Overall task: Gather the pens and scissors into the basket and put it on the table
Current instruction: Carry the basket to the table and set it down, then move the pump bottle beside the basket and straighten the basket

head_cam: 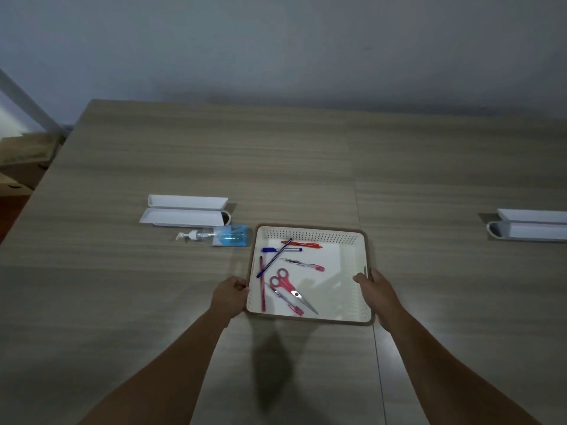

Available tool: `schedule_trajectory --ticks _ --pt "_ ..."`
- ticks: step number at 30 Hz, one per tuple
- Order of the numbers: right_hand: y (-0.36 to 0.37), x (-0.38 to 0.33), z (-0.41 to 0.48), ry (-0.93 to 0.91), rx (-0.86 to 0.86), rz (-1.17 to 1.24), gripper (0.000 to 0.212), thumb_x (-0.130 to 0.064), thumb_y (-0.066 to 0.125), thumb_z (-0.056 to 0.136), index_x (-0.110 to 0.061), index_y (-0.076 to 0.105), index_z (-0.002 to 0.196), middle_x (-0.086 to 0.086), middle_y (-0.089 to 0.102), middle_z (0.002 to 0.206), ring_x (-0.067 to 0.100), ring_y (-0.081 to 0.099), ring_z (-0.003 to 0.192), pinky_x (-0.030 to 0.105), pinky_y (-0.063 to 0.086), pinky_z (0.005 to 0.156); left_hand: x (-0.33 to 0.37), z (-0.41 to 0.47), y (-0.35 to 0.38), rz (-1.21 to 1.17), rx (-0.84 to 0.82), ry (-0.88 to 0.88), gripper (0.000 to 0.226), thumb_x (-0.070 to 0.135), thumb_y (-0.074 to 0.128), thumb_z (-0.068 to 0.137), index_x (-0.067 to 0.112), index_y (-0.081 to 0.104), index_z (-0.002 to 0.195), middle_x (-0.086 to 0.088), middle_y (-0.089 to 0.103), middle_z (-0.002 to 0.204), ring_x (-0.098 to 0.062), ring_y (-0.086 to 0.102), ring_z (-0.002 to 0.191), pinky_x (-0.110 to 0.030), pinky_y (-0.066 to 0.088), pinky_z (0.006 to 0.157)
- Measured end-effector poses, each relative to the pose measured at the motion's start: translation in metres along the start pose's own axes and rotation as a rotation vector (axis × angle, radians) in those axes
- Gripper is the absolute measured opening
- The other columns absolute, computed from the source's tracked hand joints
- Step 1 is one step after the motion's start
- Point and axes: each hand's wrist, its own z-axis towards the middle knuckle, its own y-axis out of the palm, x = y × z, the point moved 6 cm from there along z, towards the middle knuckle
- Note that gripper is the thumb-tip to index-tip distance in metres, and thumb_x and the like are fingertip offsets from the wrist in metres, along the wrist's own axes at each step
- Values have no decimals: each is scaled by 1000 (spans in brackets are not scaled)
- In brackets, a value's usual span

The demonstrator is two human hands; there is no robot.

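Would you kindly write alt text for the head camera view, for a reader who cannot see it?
Two bare hands, left hand and right hand, grip opposite sides of a white basket on a wooden table; inside lie pink scissors and several pens. A pump bottle lies on its side to its left.

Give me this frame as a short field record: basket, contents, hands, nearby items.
basket: white basket on the table
contents: pink-handled scissors, several pens, including a red pen
left hand: grip closed on the basket's left rim
right hand: grip closed on its right rim
nearby: pump bottle lying on its side, left of the basket
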Motion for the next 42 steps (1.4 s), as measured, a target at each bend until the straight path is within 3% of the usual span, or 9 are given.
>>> schedule_trajectory --ticks 3,9,14,20,25,31,35,37,42 --pt "1 -7 19 7 -6 -40 38 -28 61 100 -21 66 137 3 77 121 28 75 109 53 60 104 8 14 5 35 2 14 25 6 68 100 -3 73 123 -22 79 123 -41 74 120 -55 59 107" --pt "6 -32 55 -53 61 -187 55 -27 63 100 -16 53 153 12 67 144 35 70 123 55 57 108 32 37 10 131 22 68 21 14 68 101 5 74 119 -13 80 120 -33 74 116 -44 59 106" --pt "18 -42 70 -54 178 -312 75 -28 71 98 -9 37 162 24 52 158 49 59 138 60 55 110 39 47 12 135 65 97 14 11 69 99 8 73 112 -6 80 110 -26 74 109 -24 44 88" --pt "35 -39 65 -36 245 -480 102 -26 77 94 -9 11 170 27 33 166 53 41 148 67 47 113 33 54 9 100 13 99 14 16 72 99 12 73 112 2 77 107 -18 71 103 -31 54 97" --pt "33 -43 68 -8 227 -524 99 -23 76 95 -5 12 169 31 35 162 55 45 143 66 48 112 28 67 4 -44 -132 9 22 11 75 98 4 71 119 -13 78 121 -33 75 115 -51 62 104" --pt "23 -31 69 52 270 -597 109 -26 81 93 -1 7 168 33 28 166 57 36 150 69 39 120 23 65 21 -225 -250 -31 12 5 75 98 14 68 101 -15 77 118 -29 75 101 -36 64 77" --pt "22 -42 69 91 348 -651 105 -33 78 91 2 14 167 29 21 174 47 19 163 64 22 131 18 72 12 -311 -369 -80 12 19 76 101 17 77 112 -11 80 118 -24 78 104 -30 66 79" --pt "35 -66 68 -13 398 -687 97 -31 76 92 1 23 166 29 21 176 46 16 165 63 17 133 13 89 -9 -330 -286 -117 20 24 73 103 11 78 116 -15 81 117 -26 78 96 -30 63 73" --pt "127 -136 48 -618 231 -711 55 -14 76 91 2 59 140 24 61 142 44 55 134 49 45 108 3 127 -78 -642 43 -233 22 27 67 105 11 71 91 -15 66 90 -18 53 62 -29 38 59"
